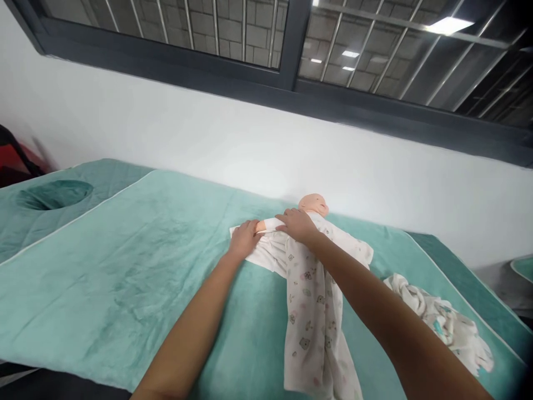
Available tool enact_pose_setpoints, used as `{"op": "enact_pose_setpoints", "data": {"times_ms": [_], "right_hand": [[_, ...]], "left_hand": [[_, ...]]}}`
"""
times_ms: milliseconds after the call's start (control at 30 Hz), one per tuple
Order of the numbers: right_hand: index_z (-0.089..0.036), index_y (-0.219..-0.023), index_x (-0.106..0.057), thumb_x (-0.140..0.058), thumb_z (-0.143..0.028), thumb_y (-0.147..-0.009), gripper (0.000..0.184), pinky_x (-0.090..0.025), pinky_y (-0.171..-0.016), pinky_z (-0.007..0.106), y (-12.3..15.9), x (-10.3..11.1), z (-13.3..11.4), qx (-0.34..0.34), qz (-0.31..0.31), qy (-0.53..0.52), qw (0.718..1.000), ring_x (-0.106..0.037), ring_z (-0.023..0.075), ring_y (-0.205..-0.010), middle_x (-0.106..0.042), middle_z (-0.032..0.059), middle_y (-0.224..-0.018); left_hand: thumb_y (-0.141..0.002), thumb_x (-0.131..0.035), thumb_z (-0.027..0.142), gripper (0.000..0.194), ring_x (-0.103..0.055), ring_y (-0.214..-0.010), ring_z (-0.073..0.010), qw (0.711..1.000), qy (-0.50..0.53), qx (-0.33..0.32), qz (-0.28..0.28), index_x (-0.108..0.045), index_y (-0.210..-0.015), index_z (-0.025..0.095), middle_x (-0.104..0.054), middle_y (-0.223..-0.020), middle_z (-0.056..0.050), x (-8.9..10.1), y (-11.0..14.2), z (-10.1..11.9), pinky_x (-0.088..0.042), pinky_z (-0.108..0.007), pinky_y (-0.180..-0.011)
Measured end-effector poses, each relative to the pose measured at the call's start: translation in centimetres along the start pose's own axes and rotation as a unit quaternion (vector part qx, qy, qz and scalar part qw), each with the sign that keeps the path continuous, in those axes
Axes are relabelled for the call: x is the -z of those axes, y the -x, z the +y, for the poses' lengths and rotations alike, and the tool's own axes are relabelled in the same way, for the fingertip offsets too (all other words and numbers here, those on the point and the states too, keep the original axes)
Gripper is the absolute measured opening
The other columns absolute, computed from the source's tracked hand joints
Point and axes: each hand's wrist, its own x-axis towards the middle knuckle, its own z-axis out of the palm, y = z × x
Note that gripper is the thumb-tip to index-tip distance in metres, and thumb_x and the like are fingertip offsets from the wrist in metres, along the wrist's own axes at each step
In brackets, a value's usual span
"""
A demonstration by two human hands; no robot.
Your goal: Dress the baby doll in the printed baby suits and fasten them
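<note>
A baby doll (pixel 313 204) lies on its back on the green bed cover, its head by the wall. White patterned baby clothes (pixel 306 311) lie open beneath and over it, the long lower part hanging toward me. The doll's arm (pixel 260 226) is stretched out to the left, partly inside a white sleeve (pixel 272 224). My left hand (pixel 245 240) is closed around the doll's hand end, over the spread white cloth. Nearer the shoulder, my right hand (pixel 297 225) grips the sleeve on that arm. My fingers hide part of the arm.
A crumpled white patterned cloth (pixel 443 322) lies on the right of the bed. The green bed cover (pixel 125 266) has a round face hole (pixel 54 194) at its left end. Behind stand a white wall (pixel 187 133) and a dark-framed barred window (pixel 291 44).
</note>
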Motion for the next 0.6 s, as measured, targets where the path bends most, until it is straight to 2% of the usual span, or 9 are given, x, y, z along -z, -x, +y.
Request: {"op": "enact_pose_setpoints", "data": {"times_ms": [167, 300, 367, 433, 500, 600], "right_hand": [[-0.021, -0.133, -0.057, -0.049, -0.045, -0.098, 0.044, -0.038, -0.096, 0.038, -0.5, -0.8, -0.4, -0.002, 0.01, -0.049, 0.999, -0.054, 0.0268, -0.112, -0.063, 0.0122, -0.122], [-0.018, -0.135, -0.056, -0.037, -0.034, -0.102, 0.042, -0.037, -0.107, 0.038, 1.5, -0.7, 2.0, -0.024, 0.061, -0.139, 0.988, -0.052, 0.0236, -0.125, -0.06, 0.0101, -0.135], [-0.017, -0.138, -0.053, -0.031, -0.033, -0.103, 0.045, -0.035, -0.111, 0.038, 4.1, -1.3, 3.8, -0.051, 0.113, -0.183, 0.975, -0.048, 0.0222, -0.132, -0.056, 0.0086, -0.141], [-0.019, -0.145, -0.047, -0.026, -0.036, -0.103, 0.049, -0.036, -0.112, 0.04, 7.7, -2.9, 5.8, -0.107, 0.175, -0.219, 0.954, -0.046, 0.0224, -0.136, -0.052, 0.0079, -0.146], [-0.022, -0.147, -0.044, -0.025, -0.039, -0.103, 0.051, -0.04, -0.11, 0.043, 11.8, -5.4, 7.6, -0.166, 0.22, -0.243, 0.93, -0.049, 0.0242, -0.134, -0.052, 0.0083, -0.146], [-0.018, -0.141, -0.052, -0.036, -0.038, -0.098, 0.05, -0.036, -0.113, 0.051, 17.3, -9.8, 9.7, -0.184, 0.246, -0.216, 0.927, -0.046, 0.0292, -0.136, -0.053, 0.0115, -0.145]], "left_hand": [[-0.089, -0.058, 0.049, 0.036, -0.06, -0.102, -0.0276, 0.999, -0.016, 0.025, 0.016, -0.064, -0.112, 0.023, -0.066, -0.105, -0.01, 0.8, 0.0, -0.7, -0.045, -0.034, -0.082], [-0.088, -0.058, 0.052, 0.032, -0.059, -0.1, -0.0278, 0.999, -0.049, 0.01, 0.004, -0.068, -0.095, 0.022, -0.066, -0.097, -0.01, 1.2, 0.2, -0.9, -0.044, -0.034, -0.08], [-0.089, -0.056, 0.05, 0.032, -0.059, -0.101, -0.0279, 0.998, -0.056, 0.007, 0.003, -0.068, -0.097, 0.022, -0.067, -0.098, -0.01, 1.0, 0.4, -0.8, -0.044, -0.035, -0.083], [-0.091, -0.054, 0.048, 0.033, -0.058, -0.104, -0.028, 0.998, -0.054, 0.005, 0.006, -0.068, -0.106, 0.022, -0.068, -0.103, -0.01, 0.8, 0.7, -0.6, -0.044, -0.037, -0.087], [-0.093, -0.051, 0.045, 0.036, -0.058, -0.107, -0.0281, 0.999, -0.044, 0.001, 0.02, -0.065, -0.115, 0.021, -0.068, -0.107, -0.01, 0.3, 1.2, -0.7, -0.044, -0.039, -0.091], [-0.095, -0.046, 0.04, 0.039, -0.057, -0.111, -0.028, 0.998, -0.023, -0.002, 0.056, -0.062, -0.122, 0.016, -0.067, -0.114, -0.012, -0.1, 2.1, -0.7, -0.044, -0.041, -0.098]]}}
